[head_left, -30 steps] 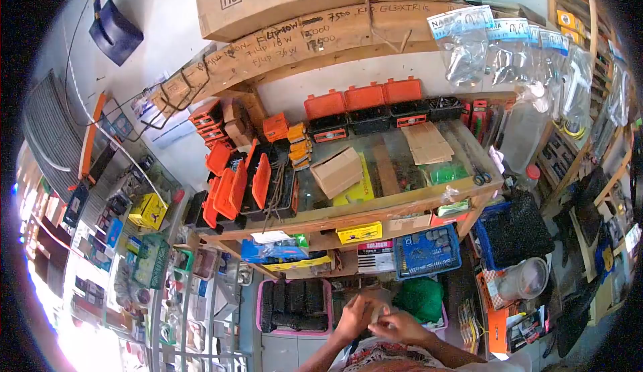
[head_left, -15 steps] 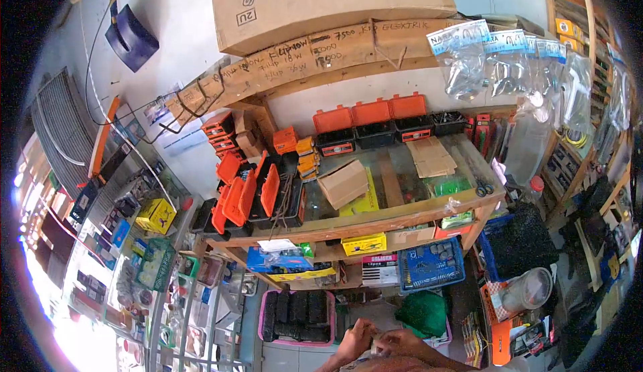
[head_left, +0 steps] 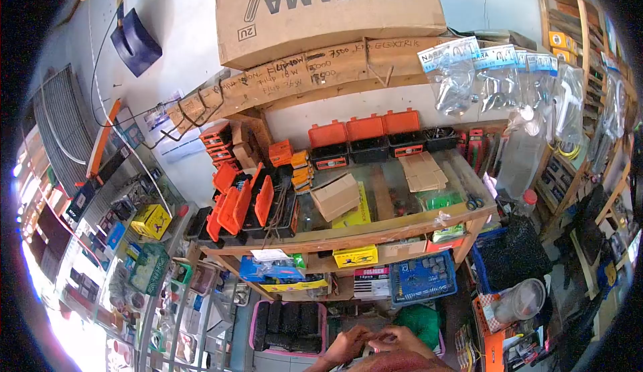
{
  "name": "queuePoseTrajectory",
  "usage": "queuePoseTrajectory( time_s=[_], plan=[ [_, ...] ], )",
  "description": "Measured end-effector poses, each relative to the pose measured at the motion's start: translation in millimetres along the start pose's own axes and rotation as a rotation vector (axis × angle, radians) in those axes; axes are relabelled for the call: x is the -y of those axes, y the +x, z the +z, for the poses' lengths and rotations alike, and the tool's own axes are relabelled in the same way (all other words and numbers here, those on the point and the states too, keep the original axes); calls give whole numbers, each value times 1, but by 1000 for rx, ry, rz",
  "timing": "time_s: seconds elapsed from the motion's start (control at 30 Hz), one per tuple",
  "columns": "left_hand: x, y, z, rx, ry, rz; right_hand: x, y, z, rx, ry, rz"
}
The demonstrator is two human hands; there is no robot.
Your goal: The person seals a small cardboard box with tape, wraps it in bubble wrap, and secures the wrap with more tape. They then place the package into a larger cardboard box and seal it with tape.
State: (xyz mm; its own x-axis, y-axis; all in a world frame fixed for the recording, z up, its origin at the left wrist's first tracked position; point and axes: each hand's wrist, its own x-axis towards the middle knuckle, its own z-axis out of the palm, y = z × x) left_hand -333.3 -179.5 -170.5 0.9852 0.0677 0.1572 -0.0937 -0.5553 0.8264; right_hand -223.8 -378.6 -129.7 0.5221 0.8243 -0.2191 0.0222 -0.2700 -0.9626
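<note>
Low in the head view, my left hand [head_left: 349, 343] and my right hand [head_left: 400, 339] meet close to my body. The fingers of both are bent and pressed together around something small and pale that I cannot make out. Just beyond my right hand lies a green bag [head_left: 420, 323]. To the left of my left hand is a pink tub [head_left: 323, 328] holding several dark packages [head_left: 289, 323].
Before me stands a wooden, glass-topped counter [head_left: 375, 236] bearing black and orange toolboxes [head_left: 234, 209] and a cardboard box [head_left: 335, 196]. Below it is a blue tray [head_left: 423, 279]. Shelves with goods flank the left; a blue crate [head_left: 483, 265] and orange box [head_left: 502, 338] are right.
The view has tilted up slightly, so counter and boxes sit a little lower and further left. Both hands remain together, shifted slightly, with fingers still closed.
</note>
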Motion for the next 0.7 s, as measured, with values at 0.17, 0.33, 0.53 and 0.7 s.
queuePoseTrajectory(
  time_s=[0.17,0.33,0.53,0.7],
  plan=[
    [-3,2,-6,13,-24,46,-34,16,8,-3,-115,-6],
    [-3,-3,-12,15,-84,-43,-43,22,22,-17,14,50],
    [-30,-14,-13,118,-390,-349,-62,27,25,-9,69,27],
    [-20,-25,18,-23,-650,-368,-80,22,26,-33,108,-82]
  ],
)
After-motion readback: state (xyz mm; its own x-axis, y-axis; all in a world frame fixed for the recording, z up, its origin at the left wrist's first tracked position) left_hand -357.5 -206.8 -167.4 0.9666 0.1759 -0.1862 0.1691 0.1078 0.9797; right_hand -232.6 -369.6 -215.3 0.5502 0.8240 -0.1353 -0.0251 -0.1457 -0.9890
